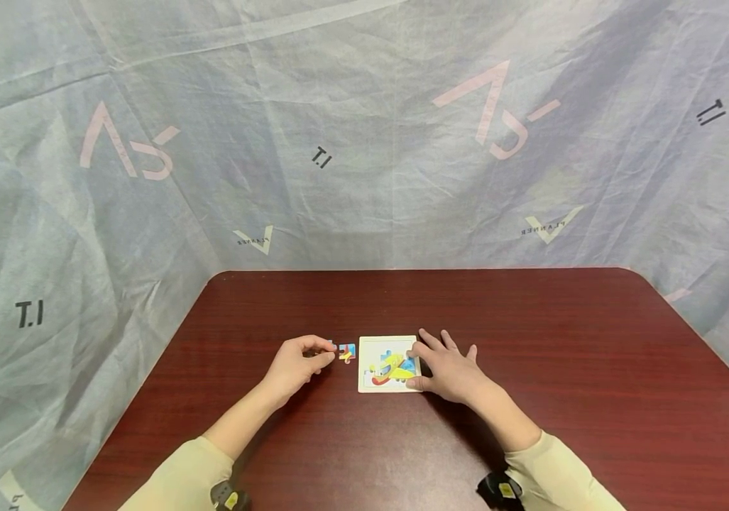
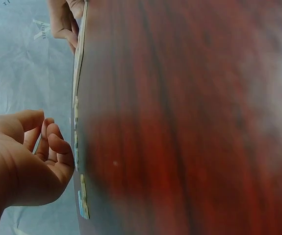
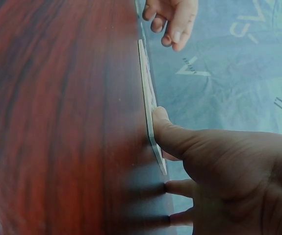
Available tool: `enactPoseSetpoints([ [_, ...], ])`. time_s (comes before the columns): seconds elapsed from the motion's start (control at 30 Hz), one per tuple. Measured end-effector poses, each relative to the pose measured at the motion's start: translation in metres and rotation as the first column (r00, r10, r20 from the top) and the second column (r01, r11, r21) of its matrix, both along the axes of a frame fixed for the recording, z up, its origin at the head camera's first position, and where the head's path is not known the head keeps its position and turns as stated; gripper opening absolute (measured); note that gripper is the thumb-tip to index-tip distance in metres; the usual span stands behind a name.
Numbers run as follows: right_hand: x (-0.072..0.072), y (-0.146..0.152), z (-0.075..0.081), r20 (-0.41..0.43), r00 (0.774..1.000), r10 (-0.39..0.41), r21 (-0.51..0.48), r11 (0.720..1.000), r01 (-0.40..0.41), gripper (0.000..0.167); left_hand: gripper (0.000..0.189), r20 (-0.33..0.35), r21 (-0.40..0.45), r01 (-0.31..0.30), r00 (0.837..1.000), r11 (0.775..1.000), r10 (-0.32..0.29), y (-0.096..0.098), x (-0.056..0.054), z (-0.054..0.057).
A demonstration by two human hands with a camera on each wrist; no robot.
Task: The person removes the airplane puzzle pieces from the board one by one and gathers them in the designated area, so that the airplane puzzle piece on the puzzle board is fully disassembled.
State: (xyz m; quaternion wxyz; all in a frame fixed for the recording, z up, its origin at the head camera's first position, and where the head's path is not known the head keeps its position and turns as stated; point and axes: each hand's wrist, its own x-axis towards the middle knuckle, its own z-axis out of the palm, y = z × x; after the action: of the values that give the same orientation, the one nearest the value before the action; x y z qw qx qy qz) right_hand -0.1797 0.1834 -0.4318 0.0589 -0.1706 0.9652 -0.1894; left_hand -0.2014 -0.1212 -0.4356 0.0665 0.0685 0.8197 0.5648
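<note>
A shallow puzzle tray (image 1: 390,387) with a pale border lies flat on the table, holding a partly assembled picture in yellow, red and blue. My right hand (image 1: 450,369) rests over its right edge, thumb and index finger on the tray and the other fingers spread on the table. In the right wrist view, the thumb (image 3: 161,117) presses on the tray's rim. Left of the tray lies a loose blue, red and yellow puzzle piece (image 1: 348,351). Beside it, my left hand (image 1: 297,365) hovers low with loosely bent fingers, partly covering another bluish piece. Nothing shows between its fingertips.
In the left wrist view, several loose puzzle pieces (image 2: 84,196) lie in a row on the dark red table (image 1: 390,454), close to the left hand. Grey printed cloth (image 1: 364,142) hangs behind the table and along its sides.
</note>
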Motion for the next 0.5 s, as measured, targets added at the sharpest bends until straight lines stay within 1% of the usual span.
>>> enactPoseSetpoints([
  [0.07, 0.0, 0.0, 0.001, 0.001, 1.0, -0.001, 0.003, 1.0, 0.001, 0.04, 0.013, -0.006, 0.0, 0.01, 1.0, 1.0, -0.01, 0.003, -0.001, 0.0],
  [0.23, 0.0, 0.0, 0.001, 0.001, 1.0, -0.001, 0.006, 1.0, 0.001, 0.04, 0.012, 0.008, -0.002, 0.036, 0.999, 0.999, -0.036, 0.009, 0.0, 0.002],
  [0.37, 0.0, 0.0, 0.002, 0.002, 1.0, -0.003, 0.003, 1.0, 0.003, 0.041, 0.013, 0.02, -0.005, 0.064, 0.998, 0.998, -0.064, 0.016, -0.001, 0.0],
  [0.5, 0.001, 0.0, 0.001, 0.001, 1.0, -0.003, 0.003, 1.0, 0.003, 0.042, 0.013, 0.013, -0.012, 0.097, 0.995, 0.995, -0.096, 0.024, -0.001, -0.001],
])
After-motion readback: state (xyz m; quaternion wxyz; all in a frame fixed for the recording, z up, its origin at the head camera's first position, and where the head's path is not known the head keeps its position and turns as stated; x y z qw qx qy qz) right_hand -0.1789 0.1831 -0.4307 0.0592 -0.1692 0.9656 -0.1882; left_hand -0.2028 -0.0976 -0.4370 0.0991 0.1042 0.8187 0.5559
